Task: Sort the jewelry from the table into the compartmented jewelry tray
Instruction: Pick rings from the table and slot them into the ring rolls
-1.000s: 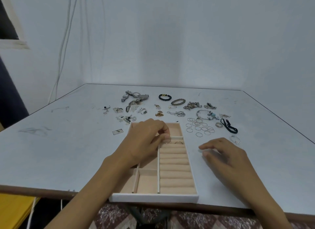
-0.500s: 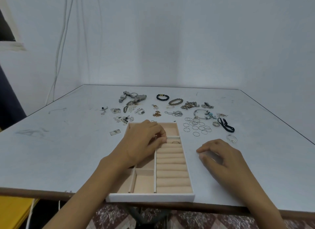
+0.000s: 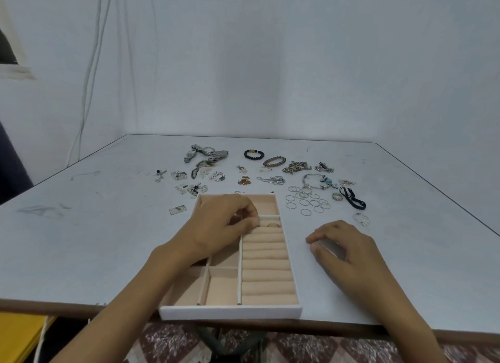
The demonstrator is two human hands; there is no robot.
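Not much is changing over the last sec. The left hand (image 3: 216, 227) is staying parked over the far end of the tray (image 3: 230, 312), fingertips bunching a bit tighter at the top of the ring rolls (image 3: 266, 268). The right hand (image 3: 349, 251) is staying put on the table (image 3: 81, 241) just right of the tray. The small shifts are looking mostly like head movement. My read: a ring is prob. being seated in the first slot, so the task is sitting in its early part, w/ one placement being finished rather than a new pick-up starting.

Grip: the left fingers are curling in w/ thumb and fingertips meeting. Something small may be glinting btwn them, but I can't tell if they're holding a ring or just pressing. The right hand is resting fingertips-down, loosely curled, holding nothing I can see.

The tray is sitting at the near table edge, btwn the two arms. It's showing a white rim, peach lining, ring rolls down the right side, square compartments on the left and one wide compartment at the far end. A gold ring (image 3: 273, 224) is standing in the top slot, just right of the left fingertips. It's the only piece I'm seeing in there, though the left hand is hiding part.

The other jewelry is lying on the table beyond the tray: thin wire rings (image 3: 305, 203) near its far-right corner, watches (image 3: 208, 153) and bracelets (image 3: 274, 161) further back.
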